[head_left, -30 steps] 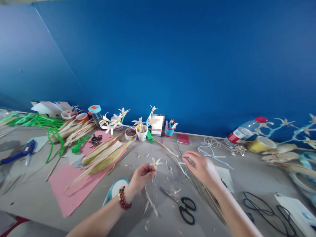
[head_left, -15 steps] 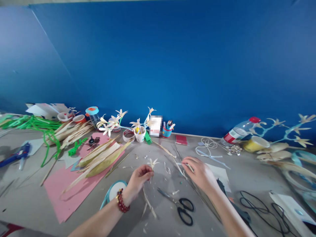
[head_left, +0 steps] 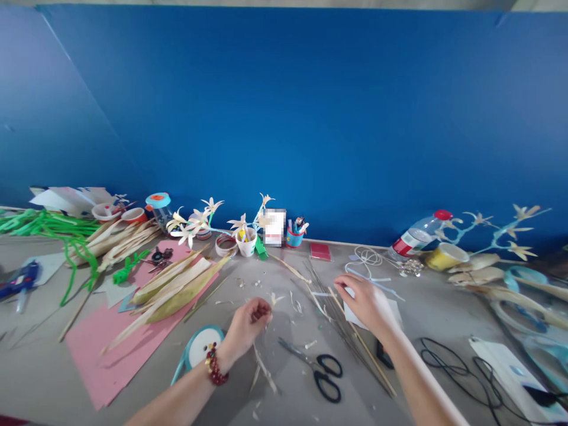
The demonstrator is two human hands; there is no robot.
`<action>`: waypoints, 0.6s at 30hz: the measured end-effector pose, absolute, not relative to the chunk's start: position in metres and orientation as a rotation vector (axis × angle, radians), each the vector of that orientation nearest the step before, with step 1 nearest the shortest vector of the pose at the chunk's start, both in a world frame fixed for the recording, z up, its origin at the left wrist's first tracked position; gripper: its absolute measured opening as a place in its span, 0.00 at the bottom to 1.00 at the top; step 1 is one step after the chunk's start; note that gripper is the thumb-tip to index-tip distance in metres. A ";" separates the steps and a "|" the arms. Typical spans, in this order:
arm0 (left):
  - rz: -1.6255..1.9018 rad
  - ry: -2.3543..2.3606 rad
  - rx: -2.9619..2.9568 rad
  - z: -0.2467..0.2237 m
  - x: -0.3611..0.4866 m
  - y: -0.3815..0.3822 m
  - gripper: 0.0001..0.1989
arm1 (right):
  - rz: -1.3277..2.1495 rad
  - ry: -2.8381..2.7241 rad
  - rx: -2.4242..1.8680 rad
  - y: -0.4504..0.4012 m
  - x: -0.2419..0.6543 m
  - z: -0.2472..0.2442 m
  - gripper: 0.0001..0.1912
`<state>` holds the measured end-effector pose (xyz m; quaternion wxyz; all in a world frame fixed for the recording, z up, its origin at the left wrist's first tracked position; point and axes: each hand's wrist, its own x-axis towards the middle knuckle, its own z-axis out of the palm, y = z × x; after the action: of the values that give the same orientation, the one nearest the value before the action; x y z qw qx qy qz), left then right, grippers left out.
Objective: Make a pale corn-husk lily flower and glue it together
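My left hand (head_left: 249, 319), with a red bead bracelet at the wrist, pinches a small cream flower (head_left: 276, 300) that looks made of dried husk. Its petals point up above my fingertips. To the right, my right hand (head_left: 364, 300) is closed, fingertips together, over thin grey wires (head_left: 350, 340) and a tan stick (head_left: 364, 343); whatever lies between its fingers is hidden. Scissors (head_left: 317, 370) with black handles lie slightly spread between my forearms. Beside my left wrist is a roll of light blue tape (head_left: 204, 343). Husk strips (head_left: 265, 367) lie below my left hand.
Husks (head_left: 177, 290) rest on pink paper (head_left: 102, 355) at left, near green pipe cleaners (head_left: 66, 231) and a blue glue gun (head_left: 22, 281). Finished flowers (head_left: 197, 222), a white cup (head_left: 246, 242) and a pen holder (head_left: 294, 234) line the back. A bottle (head_left: 417, 239) and black cable (head_left: 457, 367) are right.
The view has turned slightly right. My right hand has moved right and a little away from me, uncovering the upper end of the tan stick. My left hand still holds the flower.
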<state>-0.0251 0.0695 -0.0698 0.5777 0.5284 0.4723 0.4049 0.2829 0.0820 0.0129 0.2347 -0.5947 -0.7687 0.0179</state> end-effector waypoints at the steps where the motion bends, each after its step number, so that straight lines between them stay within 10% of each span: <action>1: 0.955 1.120 1.269 -0.070 -0.026 0.069 0.09 | 0.061 -2.123 -1.624 0.085 0.282 0.012 0.12; 18: 0.845 1.435 1.894 -0.062 -0.025 0.060 0.05 | 0.242 -2.517 -1.325 0.208 0.134 -0.047 0.17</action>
<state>-0.0247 0.0603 -0.0617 0.3047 0.7152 0.5420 0.3192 0.1336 0.2083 -0.0468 0.1429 -0.4595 -0.8726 0.0839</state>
